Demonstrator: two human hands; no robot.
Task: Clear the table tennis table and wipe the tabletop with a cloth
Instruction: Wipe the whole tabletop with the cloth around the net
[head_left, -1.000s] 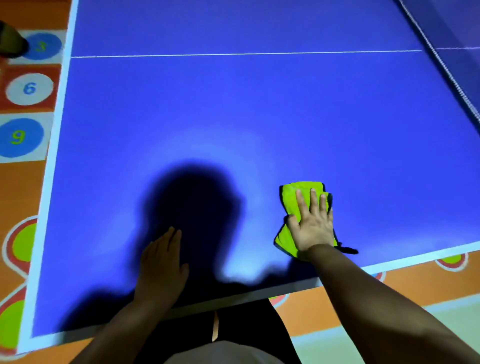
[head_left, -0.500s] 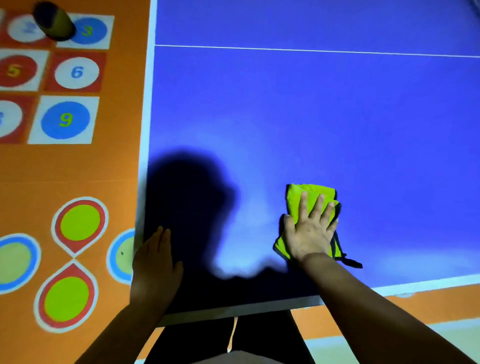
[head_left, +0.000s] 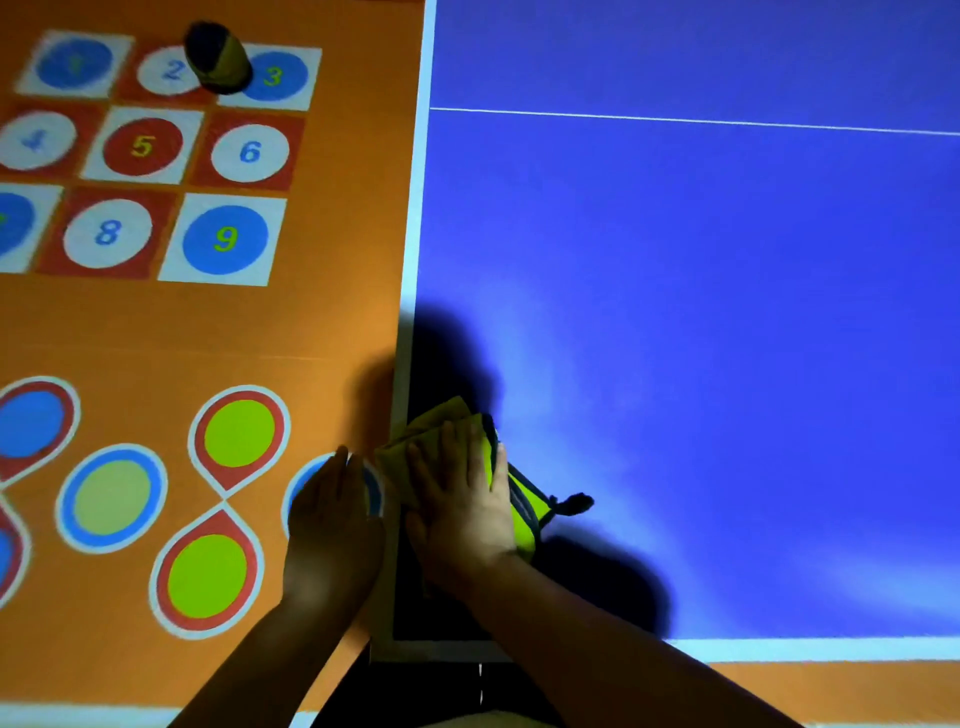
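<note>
The blue table tennis table fills the right of the head view, with white border lines along its left and near edges. A folded yellow-green cloth with dark trim lies at the table's near left corner, partly over the left edge. My right hand presses flat on the cloth with straight fingers. My left hand hovers flat just left of the table's edge, above the floor, holding nothing.
An orange floor mat with numbered squares and coloured circles lies left of the table. A dark cylindrical container stands on the mat near the numbers 2 and 3. A thin white centre line crosses the tabletop.
My right hand has slid the cloth left to the table's near left corner. My left hand has come off the tabletop to beyond the left edge. The view has shifted left.
</note>
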